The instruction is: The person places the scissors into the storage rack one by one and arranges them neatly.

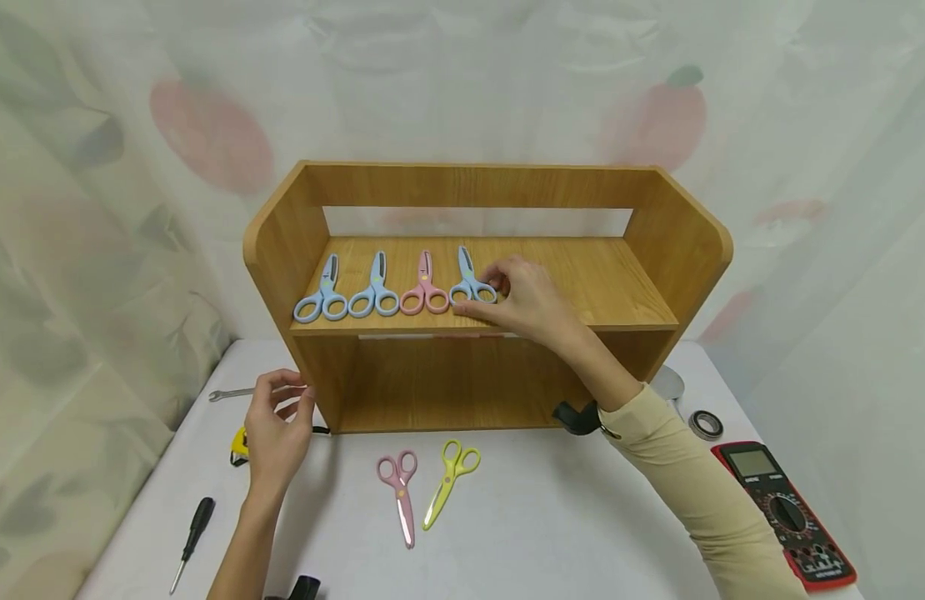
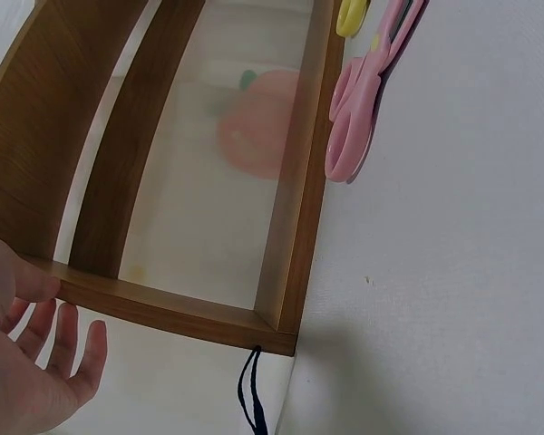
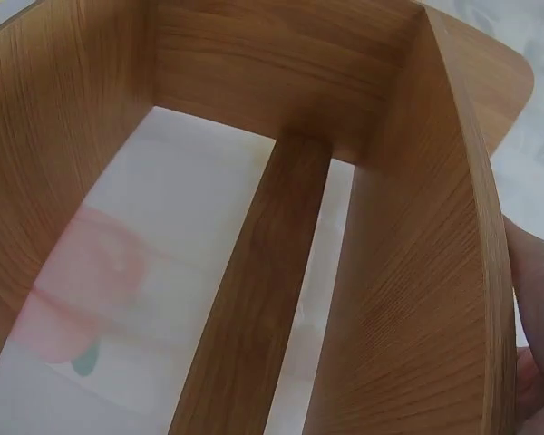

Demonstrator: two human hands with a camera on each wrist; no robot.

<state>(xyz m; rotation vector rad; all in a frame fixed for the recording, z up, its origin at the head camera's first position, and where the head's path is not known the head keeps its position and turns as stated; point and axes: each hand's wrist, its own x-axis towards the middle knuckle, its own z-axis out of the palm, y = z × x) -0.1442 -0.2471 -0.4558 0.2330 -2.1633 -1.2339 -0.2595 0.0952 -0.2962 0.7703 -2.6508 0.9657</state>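
Observation:
On the upper board of a wooden shelf [image 1: 567,283], light blue scissors [image 1: 468,279] lie with their blades toward the back. My right hand [image 1: 533,304] holds their handles, the thumb by the left loop at the board's front edge and the fingers by the right loop. To the left lie pink scissors [image 1: 425,287] and two more light blue pairs, in a row. My left hand [image 1: 278,425] is at the shelf's left side panel, its thumb touching the edge and its fingers loosely bent. In the right wrist view, the shelf mostly hides my right hand [image 3: 539,335].
Another pink pair of scissors [image 1: 399,492] and a yellow pair [image 1: 451,483] lie before the shelf. A wrench [image 1: 232,393], tape measure [image 1: 239,447] and screwdriver [image 1: 196,533] are at left; a black ring [image 1: 706,425] and multimeter [image 1: 785,512] at right.

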